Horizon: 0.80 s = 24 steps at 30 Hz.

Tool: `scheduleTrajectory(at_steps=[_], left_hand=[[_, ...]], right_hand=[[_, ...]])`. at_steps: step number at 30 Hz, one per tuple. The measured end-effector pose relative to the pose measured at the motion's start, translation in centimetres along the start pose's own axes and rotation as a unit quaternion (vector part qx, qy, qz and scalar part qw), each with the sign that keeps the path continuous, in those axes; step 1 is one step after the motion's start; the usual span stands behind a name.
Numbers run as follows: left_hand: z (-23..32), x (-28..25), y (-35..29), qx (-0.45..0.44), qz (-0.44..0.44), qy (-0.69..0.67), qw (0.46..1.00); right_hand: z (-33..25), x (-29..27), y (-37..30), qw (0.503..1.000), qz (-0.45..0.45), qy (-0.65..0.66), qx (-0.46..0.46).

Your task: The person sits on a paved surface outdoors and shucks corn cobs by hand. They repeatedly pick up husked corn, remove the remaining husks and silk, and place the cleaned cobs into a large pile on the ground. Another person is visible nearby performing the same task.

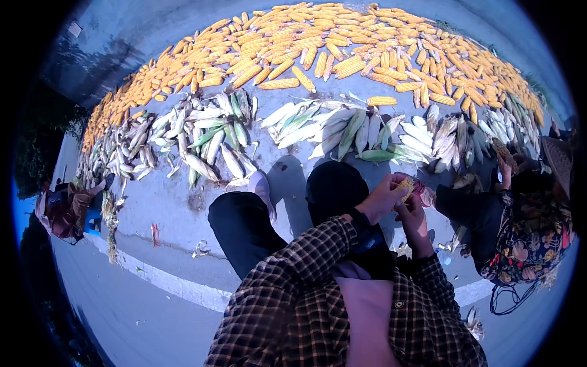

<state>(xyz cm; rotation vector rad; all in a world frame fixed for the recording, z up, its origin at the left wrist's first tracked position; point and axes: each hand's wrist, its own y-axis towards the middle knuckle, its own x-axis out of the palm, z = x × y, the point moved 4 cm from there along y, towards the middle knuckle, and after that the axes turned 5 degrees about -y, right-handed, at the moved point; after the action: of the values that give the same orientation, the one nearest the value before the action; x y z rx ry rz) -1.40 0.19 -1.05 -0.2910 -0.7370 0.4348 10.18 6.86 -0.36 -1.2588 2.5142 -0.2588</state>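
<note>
Above my right knee, both hands meet around a yellow ear of corn (406,187), its kernels showing between my fingers. My left hand (377,199) is closed on its left side, and my right hand (414,221) grips from below and to the right. Part of the ear is hidden by the fingers. Beyond my knees lies a row of corn ears in pale and green husks (315,122). Farther out, a wide spread of bare yellow corn ears (287,40) covers the ground.
Close on my right sits a person in a dark floral top (520,244), with a hat (557,160) beside the upper body. Another person (67,211) is at the far left. A white line (177,286) crosses the pavement, and a small red item (155,235) lies on it nearby.
</note>
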Motion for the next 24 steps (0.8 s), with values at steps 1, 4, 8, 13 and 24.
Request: scheduleTrajectory(at_steps=[1, 4, 8, 13, 24], left_hand=[[0.1, 0.3, -0.2, 0.002, -0.014, 0.000, 1.000], [-0.8, 0.3, 0.4, 0.004, -0.017, 0.004, 1.000], [0.0, 0.4, -0.4, 0.028, 0.063, -0.001, 0.998], [0.1, 0.2, -0.9, -0.044, 0.025, -0.064, 0.997], [0.1, -0.1, -0.3, 0.007, 0.027, 0.020, 0.999]], right_hand=[[0.4, -0.2, 0.0, 1.000, -0.007, 0.013, 0.005], [1.7, -1.4, -0.1, 0.993, 0.024, 0.118, 0.013], [3.1, -3.7, -0.3, 0.969, 0.075, 0.220, 0.082], [8.9, -5.4, -1.3, 0.982, 0.053, 0.100, 0.152], [22.4, -7.2, -7.6, 0.853, -0.239, -0.356, 0.297]])
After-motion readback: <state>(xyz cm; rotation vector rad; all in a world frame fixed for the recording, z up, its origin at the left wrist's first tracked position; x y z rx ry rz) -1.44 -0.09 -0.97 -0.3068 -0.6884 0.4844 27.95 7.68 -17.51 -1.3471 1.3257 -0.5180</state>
